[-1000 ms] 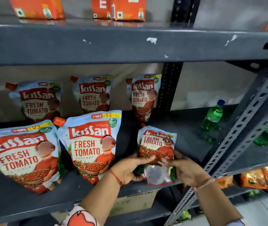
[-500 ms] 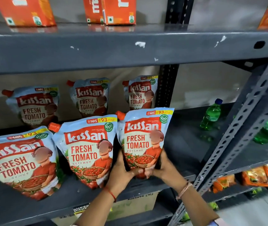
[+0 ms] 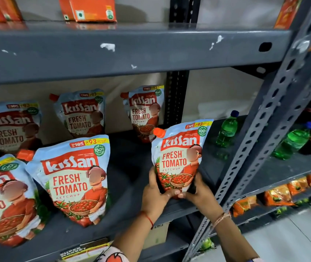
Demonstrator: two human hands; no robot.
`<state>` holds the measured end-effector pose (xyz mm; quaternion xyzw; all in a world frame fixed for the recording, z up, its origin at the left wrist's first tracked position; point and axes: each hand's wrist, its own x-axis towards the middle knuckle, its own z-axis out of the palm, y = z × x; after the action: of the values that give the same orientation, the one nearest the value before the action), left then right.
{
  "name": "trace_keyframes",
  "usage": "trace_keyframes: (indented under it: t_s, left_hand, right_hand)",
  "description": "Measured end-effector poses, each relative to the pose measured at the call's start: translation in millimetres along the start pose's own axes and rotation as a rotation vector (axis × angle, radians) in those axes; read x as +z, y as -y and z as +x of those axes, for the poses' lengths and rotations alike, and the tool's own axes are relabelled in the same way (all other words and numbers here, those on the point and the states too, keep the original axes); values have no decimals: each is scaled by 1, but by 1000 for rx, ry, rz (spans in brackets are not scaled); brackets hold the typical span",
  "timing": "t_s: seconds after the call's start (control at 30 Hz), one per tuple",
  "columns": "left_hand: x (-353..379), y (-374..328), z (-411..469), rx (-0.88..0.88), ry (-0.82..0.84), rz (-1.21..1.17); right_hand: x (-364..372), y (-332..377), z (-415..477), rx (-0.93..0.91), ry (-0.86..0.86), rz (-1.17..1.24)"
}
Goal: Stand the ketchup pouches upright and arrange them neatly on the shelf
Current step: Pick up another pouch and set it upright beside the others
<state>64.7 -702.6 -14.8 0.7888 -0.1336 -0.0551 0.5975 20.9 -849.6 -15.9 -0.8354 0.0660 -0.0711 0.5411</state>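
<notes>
Held pouch: a Kissan Fresh Tomato ketchup pouch [image 3: 179,156] stands upright at the front right of the grey metal shelf [image 3: 132,220], label facing out, orange cap [image 3: 159,132] at its top left corner, leaning slightly to the right.
Left hand [image 3: 155,195]: closed around the lower left edge of the held pouch, thumb across the front near the base; a red thread on the wrist.
Right hand [image 3: 198,193]: closed around the lower right edge of the same pouch, thumb meeting the left thumb at the base; a pale thread on the wrist.
Front row: a second pouch [image 3: 75,178] stands to the left, well apart from the held pouch, tilted with its top toward the left; a third pouch [image 3: 3,201] at the far left is partly cut off by the frame edge and touches or overlaps the second.
Back row: three more pouches stand against the rear wall, left [image 3: 10,127], middle [image 3: 82,114] and right [image 3: 145,112], each apart from the next.
Other stock, same shelf: a green plastic bottle [image 3: 227,129] with a blue cap stands at the rear right, near the held pouch but apart from it.
Upper shelf: orange cartons [image 3: 90,8] stand above.
Frame: a perforated grey upright [image 3: 264,129] crosses diagonally just right of the hands.
Adjacent bay: further green and dark bottles [image 3: 292,142], with orange packets [image 3: 279,195] on the shelf below.
</notes>
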Motion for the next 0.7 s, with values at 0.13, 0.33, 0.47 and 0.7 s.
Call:
trace_keyframes:
  t_s: [0.13,0.33,0.47,0.7]
  left_hand:
    - [2,-3,1,-7,17,-16]
    - [-49,15,-70,-32,-174,-24]
    - [-135,43,-124,-72,-519,286]
    - [-199,51,-95,-207,-307,307]
  right_hand:
    - [-2,1,0,14,-1,-43]
    - [62,11,-71,-148,-496,-89]
    - [128,32,-73,-255,-186,32]
    - [173,81,-2,-62,417,272]
